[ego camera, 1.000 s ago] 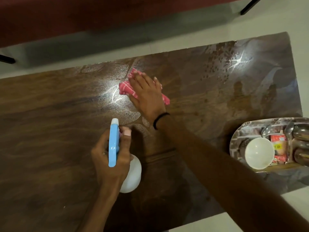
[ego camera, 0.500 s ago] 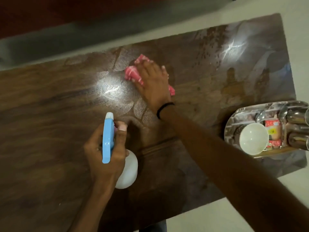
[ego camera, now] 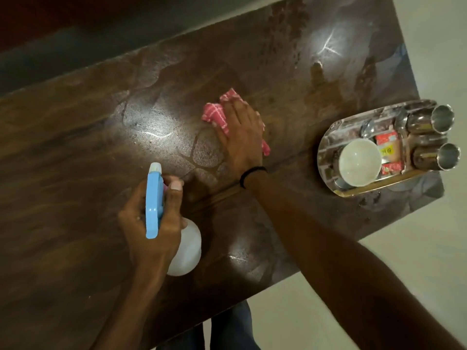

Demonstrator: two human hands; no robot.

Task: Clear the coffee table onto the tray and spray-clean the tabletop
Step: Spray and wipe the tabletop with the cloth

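The right hand lies flat, fingers together, pressing a pink checked cloth onto the middle of the dark wooden tabletop. The cloth is soft and limp; it bunches under the palm and will probably drag well only with the whole hand spread over it rather than pinched at a corner. The wet sheen and droplets at the far right suggest a slippery surface, so steady downward pressure matters.

The left hand is wrapped around the neck of a spray bottle, thumb by its blue trigger head. The white plastic body looks light and stiff; the neck is the natural hold.

At the right end sits the steel tray, already carrying a white cup, two steel tumblers and a red packet. It is probably heavy and rattly, best lifted by both rims.
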